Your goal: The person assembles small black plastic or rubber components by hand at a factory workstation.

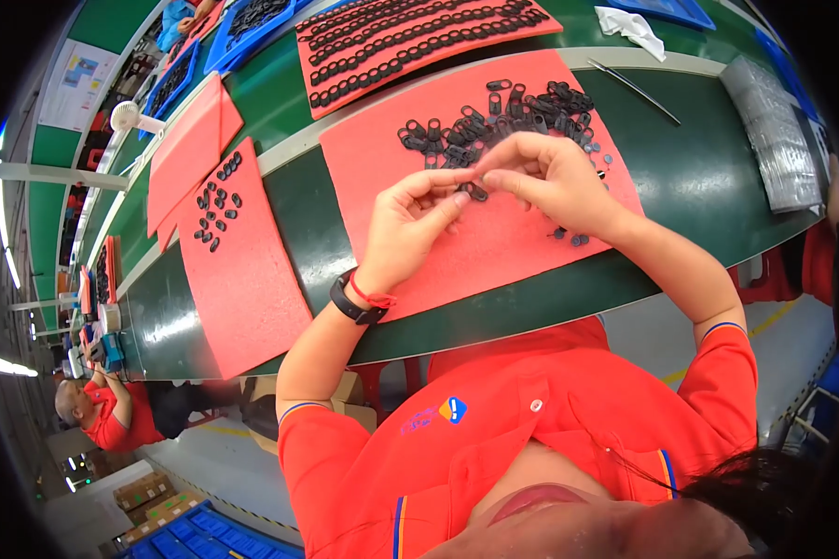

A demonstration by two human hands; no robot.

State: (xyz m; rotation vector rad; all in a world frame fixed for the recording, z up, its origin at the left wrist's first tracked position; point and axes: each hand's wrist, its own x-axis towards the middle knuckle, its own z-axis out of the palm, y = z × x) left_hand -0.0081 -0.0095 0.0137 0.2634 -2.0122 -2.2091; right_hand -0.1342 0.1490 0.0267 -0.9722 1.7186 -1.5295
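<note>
My left hand (408, 228), with a black watch and a red string at the wrist, and my right hand (552, 179) meet fingertip to fingertip over a red foam mat (410, 154). Between the fingertips they pinch a small black oval part (476, 193), just above the mat. A loose pile of similar black oval parts (508, 112) lies right behind the hands. Tiny grey discs (576, 238) lie by my right wrist.
A second red mat (242, 279) to the left carries several black parts (216, 207). A far mat (419, 37) holds rows of them. Blue trays (242, 28), a white cloth (630, 28), a thin metal tool (636, 88) and stacked clear trays (772, 130) lie on the green bench (708, 186). A co-worker (107, 415) sits at lower left.
</note>
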